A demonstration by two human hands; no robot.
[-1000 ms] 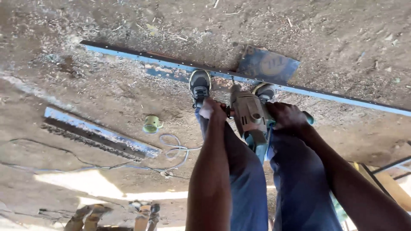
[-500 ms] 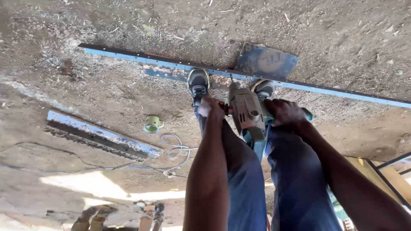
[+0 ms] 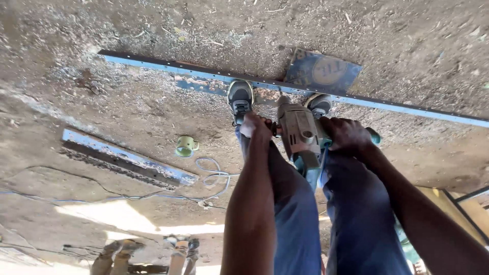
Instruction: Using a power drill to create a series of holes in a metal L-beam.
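A: What's the ground like?

B: Bare dirt [image 3: 153,30], rough and littered with shavings, in hard sun with a bright patch at 7 o'clock.

A: And what's being worked on?

B: A long blue metal bar [image 3: 168,69] lies across the dirt from 10 o'clock to 3 o'clock. The person stands with 2 shoes on it, the left shoe [image 3: 240,98] and the right shoe [image 3: 320,104], close together near the middle.

A: Where's the drill?

B: The power drill [image 3: 300,133] sits just below centre, between the shoes, nose down toward the bar. Whether the tip touches the metal I cannot tell.

A: The hands?

B: The left hand [image 3: 254,126] is closed round the side handle at the drill's 9 o'clock. The right hand [image 3: 346,135] is wrapped tight round the rear grip at its 3 o'clock. Both fully curled, nothing else in them.

A: Anything else about?

B: A flat blue metal plate [image 3: 322,70] lies under the bar at 1 o'clock. A shorter metal strip [image 3: 127,159] lies at 8 o'clock, well apart from the bar. A small pale green cup [image 3: 185,146] rests on its side between strip and shoes, and a thin cable [image 3: 214,175] loops just below it.
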